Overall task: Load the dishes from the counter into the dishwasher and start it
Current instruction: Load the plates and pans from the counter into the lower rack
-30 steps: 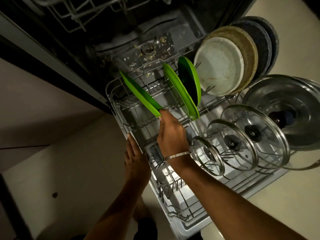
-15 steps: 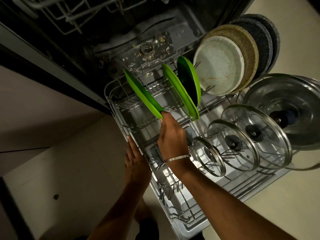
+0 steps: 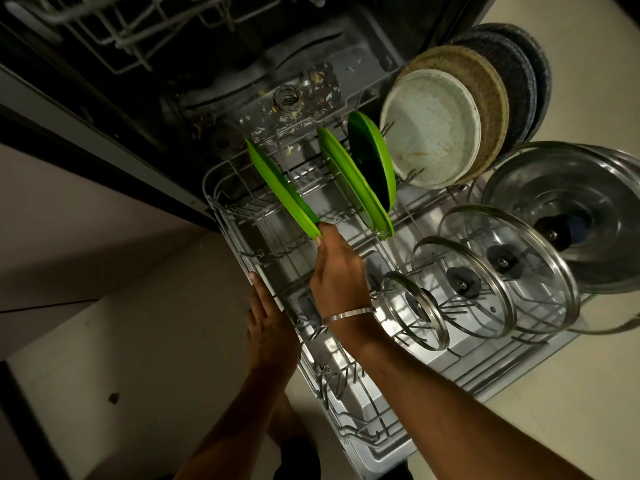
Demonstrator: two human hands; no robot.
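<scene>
Right hand (image 3: 337, 271) pinching green plate (image 3: 282, 192) in lower rack (image 3: 242, 258), no readable writing

- A pale tiled floor (image 3: 571, 393) surrounds the appliance.
- A small dark speck (image 3: 113, 397) (what it is, unclear) sits on a beige surface (image 3: 86, 358) at left.

R hand (image 3: 337, 271) reaches fwd, arm extended, fingertips pinching the near edge of a green plate (image 3: 282, 192); metal bangle (image 3: 348, 314) on wrist. L hand (image 3: 268, 320) lower, fingers straight, tips resting on the rack rim (image 3: 242, 258).
</scene>
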